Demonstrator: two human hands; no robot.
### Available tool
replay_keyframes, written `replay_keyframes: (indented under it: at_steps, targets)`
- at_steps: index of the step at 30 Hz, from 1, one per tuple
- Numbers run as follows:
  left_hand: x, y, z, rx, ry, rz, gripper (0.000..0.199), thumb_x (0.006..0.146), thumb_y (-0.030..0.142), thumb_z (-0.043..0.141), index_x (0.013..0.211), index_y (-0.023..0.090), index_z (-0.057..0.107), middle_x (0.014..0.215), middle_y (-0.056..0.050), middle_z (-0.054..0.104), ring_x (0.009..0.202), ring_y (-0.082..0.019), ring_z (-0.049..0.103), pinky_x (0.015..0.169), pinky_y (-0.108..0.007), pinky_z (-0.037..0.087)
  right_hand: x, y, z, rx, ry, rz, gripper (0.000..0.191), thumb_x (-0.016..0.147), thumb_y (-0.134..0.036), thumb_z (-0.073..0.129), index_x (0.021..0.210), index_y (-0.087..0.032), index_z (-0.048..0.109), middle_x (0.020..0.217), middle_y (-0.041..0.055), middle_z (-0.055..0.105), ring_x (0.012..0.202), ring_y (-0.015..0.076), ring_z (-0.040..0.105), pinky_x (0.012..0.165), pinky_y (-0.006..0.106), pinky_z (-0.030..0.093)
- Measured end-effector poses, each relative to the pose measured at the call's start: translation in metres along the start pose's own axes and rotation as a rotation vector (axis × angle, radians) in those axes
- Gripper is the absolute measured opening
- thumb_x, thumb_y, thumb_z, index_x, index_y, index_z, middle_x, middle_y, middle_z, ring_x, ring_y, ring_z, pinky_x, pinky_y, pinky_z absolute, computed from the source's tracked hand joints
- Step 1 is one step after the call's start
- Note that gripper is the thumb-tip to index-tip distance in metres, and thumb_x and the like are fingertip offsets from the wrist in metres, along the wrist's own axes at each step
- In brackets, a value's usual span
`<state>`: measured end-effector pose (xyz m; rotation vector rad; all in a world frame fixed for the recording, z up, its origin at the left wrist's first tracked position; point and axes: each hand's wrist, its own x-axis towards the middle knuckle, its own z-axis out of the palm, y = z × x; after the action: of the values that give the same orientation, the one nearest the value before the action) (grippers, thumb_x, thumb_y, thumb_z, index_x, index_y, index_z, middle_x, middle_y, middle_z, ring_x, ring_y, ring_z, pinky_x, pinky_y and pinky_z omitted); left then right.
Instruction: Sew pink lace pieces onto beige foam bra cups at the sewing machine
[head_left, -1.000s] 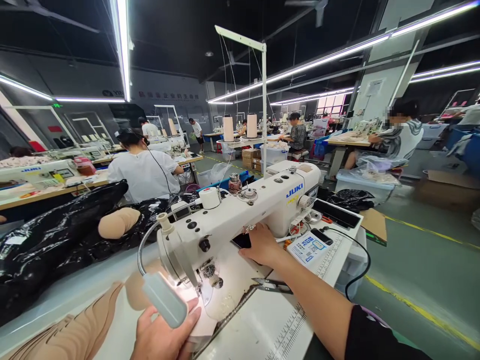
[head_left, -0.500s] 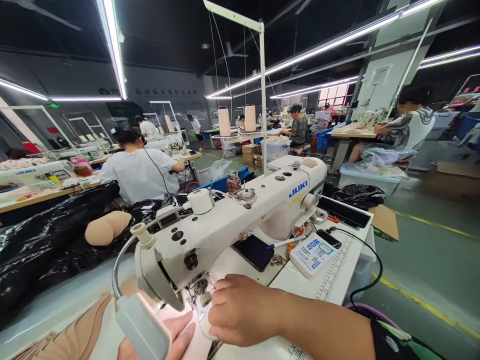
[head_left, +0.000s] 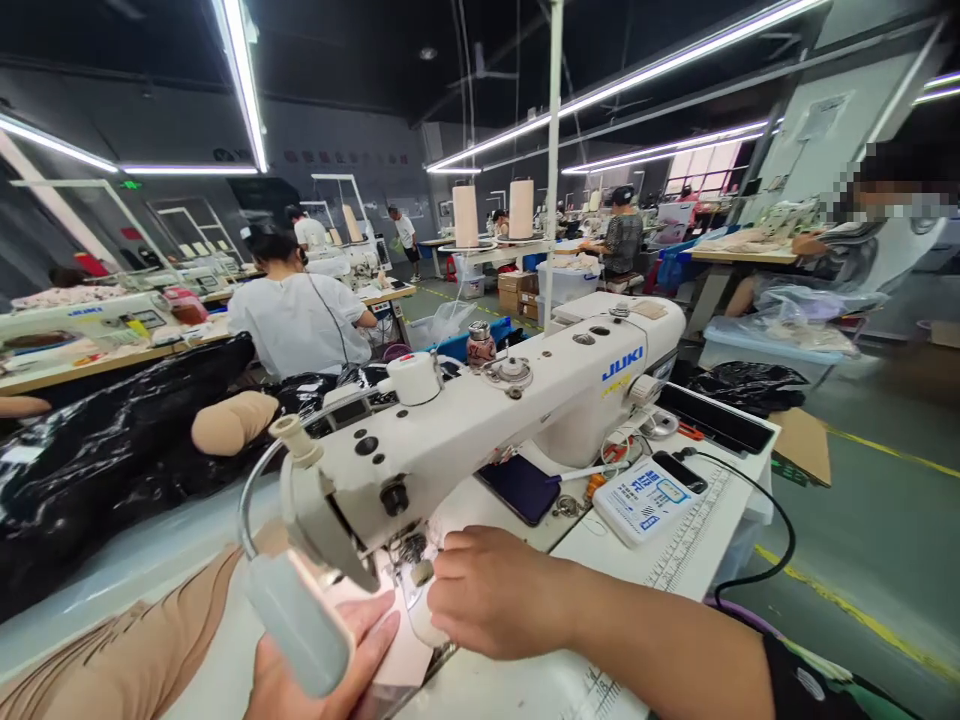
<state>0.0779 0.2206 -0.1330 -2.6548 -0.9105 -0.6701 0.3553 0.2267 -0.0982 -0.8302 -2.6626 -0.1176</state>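
Observation:
A white sewing machine [head_left: 480,405] stands before me, its needle area lit by a grey lamp [head_left: 298,625]. Under the needle lies a pale pink fabric piece [head_left: 409,650]. My left hand [head_left: 367,655] rests on it left of the presser foot, fingers stretched out flat, partly hidden behind the lamp. Just right of the needle, my right hand [head_left: 491,595] is closed, its fingers curled on pale fabric. Its fingertips are mostly out of sight, and the presser foot is hard to make out.
Tan fabric pieces [head_left: 142,640] lie at the left, near black plastic bags [head_left: 112,440]. Right of the machine are a phone [head_left: 520,487], a white power bank [head_left: 649,500] with a cable and a black tray [head_left: 716,420]. Co-workers sit at other machines behind.
The camera view has turned a little left, so the scene sits further right. Both hands stay beside the needle, the left one flat and the right one curled.

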Motion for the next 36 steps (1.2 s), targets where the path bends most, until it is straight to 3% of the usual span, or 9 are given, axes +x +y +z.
replay_keyframes:
  at_steps: [3, 6, 15, 24, 28, 36]
  targets:
    - [0.012, 0.021, -0.022, -0.011, -0.048, 0.017, 0.041, 0.091, 0.017, 0.054, 0.130, 0.028, 0.064, 0.124, -0.011, 0.074, 0.107, -0.030, 0.072, 0.093, -0.048, 0.053, -0.003, -0.003, 0.000, 0.047, 0.003, 0.024, 0.019, 0.098, -0.026, 0.056, 0.080, -0.020, 0.059, 0.081, 0.0023, 0.061, 0.079, 0.0196, 0.048, 0.073, 0.033, 0.041]
    - [0.021, 0.034, -0.035, -0.045, -0.069, -0.024, 0.038, 0.091, 0.009, 0.045, 0.119, 0.021, 0.068, 0.101, -0.010, 0.079, 0.092, -0.027, 0.073, 0.092, -0.053, 0.047, -0.005, -0.007, 0.001, 0.132, 0.016, 0.065, 0.016, 0.098, -0.019, 0.053, 0.083, -0.019, 0.061, 0.078, 0.0022, 0.057, 0.077, 0.0191, 0.045, 0.071, 0.031, 0.038]
    - [0.023, 0.045, -0.040, -0.059, -0.068, -0.068, 0.029, 0.095, 0.010, 0.045, 0.102, 0.022, 0.070, 0.081, -0.003, 0.074, 0.082, -0.024, 0.066, 0.089, -0.048, 0.044, -0.007, -0.014, 0.004, 0.243, -0.079, 0.052, 0.019, 0.100, -0.021, 0.051, 0.085, -0.020, 0.063, 0.078, 0.0015, 0.057, 0.078, 0.0195, 0.044, 0.069, 0.030, 0.034]
    - [0.024, 0.041, -0.036, -0.056, -0.041, -0.093, 0.029, 0.084, 0.004, 0.048, 0.095, 0.024, 0.066, 0.081, -0.001, 0.071, 0.079, -0.025, 0.062, 0.092, -0.048, 0.036, -0.006, -0.014, 0.005, 0.252, -0.096, 0.076, 0.020, 0.100, -0.020, 0.050, 0.084, -0.020, 0.061, 0.076, -0.0002, 0.053, 0.076, 0.0179, 0.043, 0.068, 0.030, 0.033]
    - [0.027, 0.046, -0.039, -0.049, -0.111, -0.085, 0.027, 0.086, 0.005, 0.046, 0.090, 0.023, 0.065, 0.075, 0.000, 0.067, 0.070, -0.022, 0.057, 0.087, -0.045, 0.036, -0.007, -0.014, 0.006, 0.246, -0.110, 0.062, 0.019, 0.097, -0.016, 0.052, 0.078, -0.020, 0.056, 0.075, -0.0010, 0.051, 0.073, 0.0166, 0.039, 0.066, 0.029, 0.031]
    - [0.026, 0.066, -0.044, -0.149, -0.113, -0.061, 0.031, 0.092, 0.003, 0.046, 0.107, 0.021, 0.066, 0.092, 0.000, 0.072, 0.071, -0.018, 0.062, 0.087, -0.043, 0.030, -0.008, -0.017, 0.004, 0.256, -0.124, 0.041, 0.019, 0.094, -0.014, 0.054, 0.076, -0.019, 0.055, 0.075, -0.0014, 0.049, 0.071, 0.0152, 0.037, 0.067, 0.029, 0.030]
